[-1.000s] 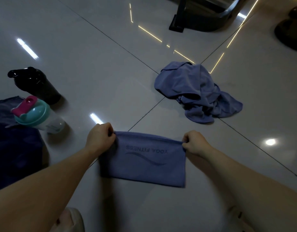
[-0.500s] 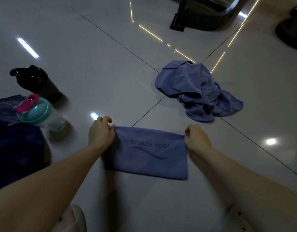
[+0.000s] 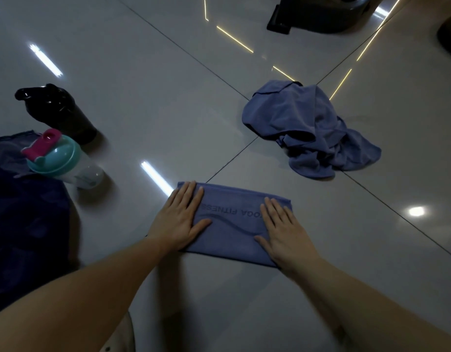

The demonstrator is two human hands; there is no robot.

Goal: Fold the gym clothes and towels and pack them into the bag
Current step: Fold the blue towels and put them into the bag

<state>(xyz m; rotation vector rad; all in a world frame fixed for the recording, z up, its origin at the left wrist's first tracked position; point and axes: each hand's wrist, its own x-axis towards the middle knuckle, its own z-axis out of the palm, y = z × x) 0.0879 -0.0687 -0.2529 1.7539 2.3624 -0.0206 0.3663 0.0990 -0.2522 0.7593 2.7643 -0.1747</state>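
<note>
A folded blue towel (image 3: 233, 224) printed "YOGA FITNESS" lies flat on the tiled floor in front of me. My left hand (image 3: 181, 217) presses flat on its left end, fingers straight. My right hand (image 3: 282, 227) presses flat on its right end the same way. A second blue cloth (image 3: 305, 128) lies crumpled in a heap on the floor beyond and to the right. The dark navy bag (image 3: 26, 224) lies at the left edge, only partly in view.
A clear shaker bottle with a teal lid and pink cap (image 3: 59, 161) stands against the bag. A black bottle (image 3: 59, 110) stands behind it. Dark equipment bases (image 3: 318, 13) sit at the top and top right. Glossy floor tiles (image 3: 143, 85) stretch between them.
Both hands let go of the towel's far corners, which they pinched before, and now lie flat on the folded towel. The towel lies a little farther from me.
</note>
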